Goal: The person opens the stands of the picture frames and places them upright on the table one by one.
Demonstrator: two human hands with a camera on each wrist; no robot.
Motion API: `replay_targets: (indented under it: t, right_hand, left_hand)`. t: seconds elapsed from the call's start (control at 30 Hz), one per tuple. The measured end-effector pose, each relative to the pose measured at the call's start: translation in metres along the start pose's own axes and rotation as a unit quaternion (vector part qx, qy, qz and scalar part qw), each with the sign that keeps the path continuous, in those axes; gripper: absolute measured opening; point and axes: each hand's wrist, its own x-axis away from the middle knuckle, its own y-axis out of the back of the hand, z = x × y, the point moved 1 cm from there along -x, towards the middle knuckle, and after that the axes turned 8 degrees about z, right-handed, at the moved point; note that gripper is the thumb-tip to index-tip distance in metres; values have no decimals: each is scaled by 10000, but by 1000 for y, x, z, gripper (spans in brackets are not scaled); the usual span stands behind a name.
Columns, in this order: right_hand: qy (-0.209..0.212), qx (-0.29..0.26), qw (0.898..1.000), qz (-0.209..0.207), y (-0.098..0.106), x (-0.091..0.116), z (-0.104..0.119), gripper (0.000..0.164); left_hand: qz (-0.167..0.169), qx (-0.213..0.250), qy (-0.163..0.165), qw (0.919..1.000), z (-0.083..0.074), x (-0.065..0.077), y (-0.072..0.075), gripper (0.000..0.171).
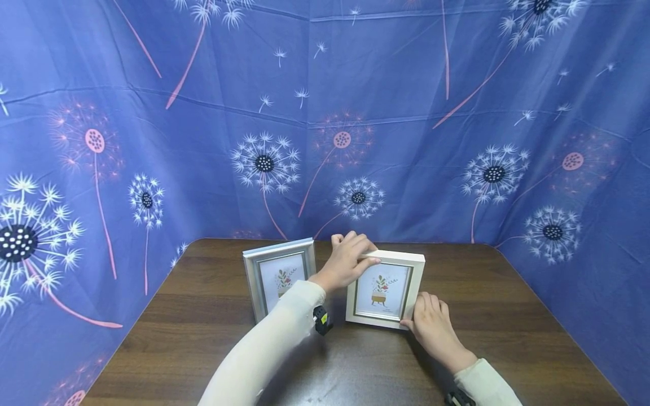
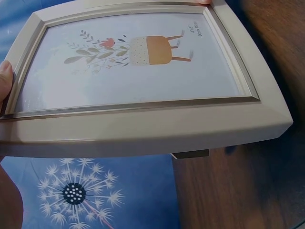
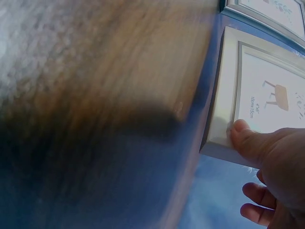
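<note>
A cream-white picture frame [image 1: 367,304] with a potted-plant print is held between both hands, facing me and tilted slightly. My left hand [image 1: 347,260] grips its upper left corner, thumb on the front. At the lower right corner, my right hand [image 1: 435,330] pinches the frame, its thumb [image 3: 245,138] on the front face and the other fingers behind. The left wrist view shows the white frame [image 2: 152,131] close up, with fingertips at two of its edges. Whether its bottom edge touches the table cannot be told.
A silver picture frame [image 1: 274,273] with a similar print stands on the left, partly behind my left forearm. Both stand over a dark wooden table [image 1: 172,332]. Blue dandelion-patterned cloth [image 1: 406,152] hangs around the table's back and sides.
</note>
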Motion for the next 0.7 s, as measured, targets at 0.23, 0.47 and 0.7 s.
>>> replay_targets:
  t: [0.23, 0.47, 0.7]
  right_hand:
    - [-94, -6, 9999, 82, -3, 1, -2, 62]
    - [-141, -91, 9998, 134, -5, 2, -1, 61]
    - [-195, -139, 9995, 221, -7, 3, -1, 60]
  left_hand:
    - [2, 16, 15, 10000, 2, 0, -6, 19]
    - [23, -9, 17, 10000, 3, -1, -9, 20]
    - [98, -24, 65, 9999, 4, -2, -11, 21]
